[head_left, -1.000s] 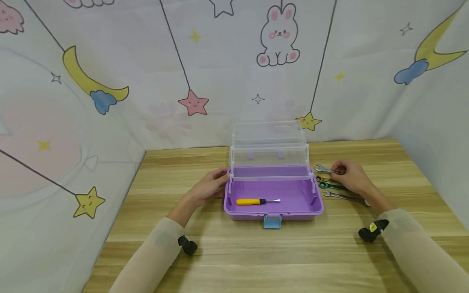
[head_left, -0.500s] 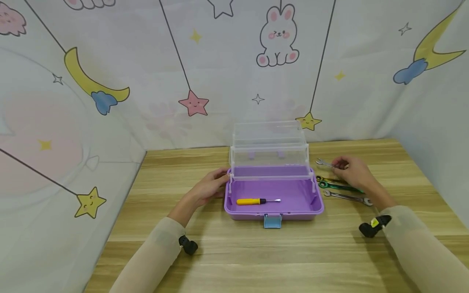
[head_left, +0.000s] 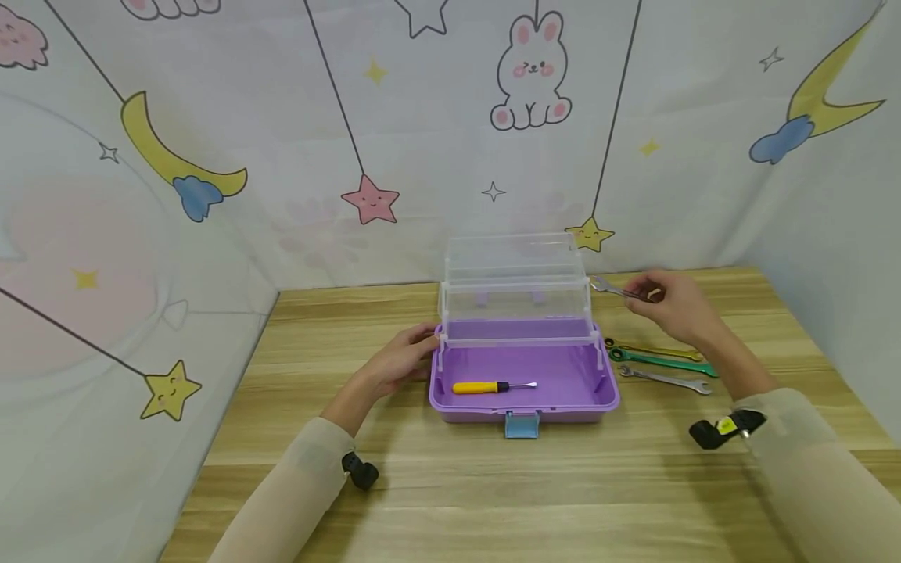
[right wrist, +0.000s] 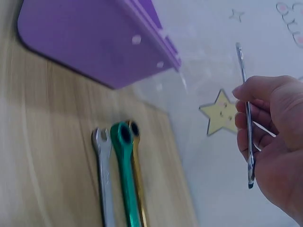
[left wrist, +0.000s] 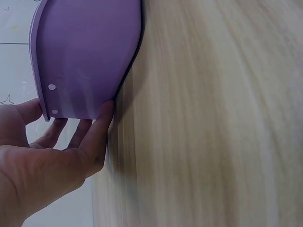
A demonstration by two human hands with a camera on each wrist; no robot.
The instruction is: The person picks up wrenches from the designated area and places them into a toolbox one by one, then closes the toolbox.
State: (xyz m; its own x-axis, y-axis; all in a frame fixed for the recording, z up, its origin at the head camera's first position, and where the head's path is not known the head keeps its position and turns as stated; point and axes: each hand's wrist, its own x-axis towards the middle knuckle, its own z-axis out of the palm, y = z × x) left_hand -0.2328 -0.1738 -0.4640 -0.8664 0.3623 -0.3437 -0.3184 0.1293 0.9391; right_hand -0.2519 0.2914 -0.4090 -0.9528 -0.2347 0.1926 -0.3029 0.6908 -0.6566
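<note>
A purple toolbox stands with its clear lid raised. My left hand holds its back left corner; in the left wrist view the thumb lies at the rim and the fingers round the lower edge. My right hand pinches a silver wrench, lifted above the table beside the toolbox's right side. On the table below it lie a gold wrench, a green wrench and another silver wrench. Inside the toolbox is a yellow-handled screwdriver.
The wooden table runs back to a white patterned cloth hung behind and at the sides. A blue latch hangs down at the toolbox's front. Clear tray parts stand raised over its back half.
The right hand has lifted the silver wrench off the table, moving it up and back, its jaw end now near the lid's right edge. The left hand stays at the toolbox.
</note>
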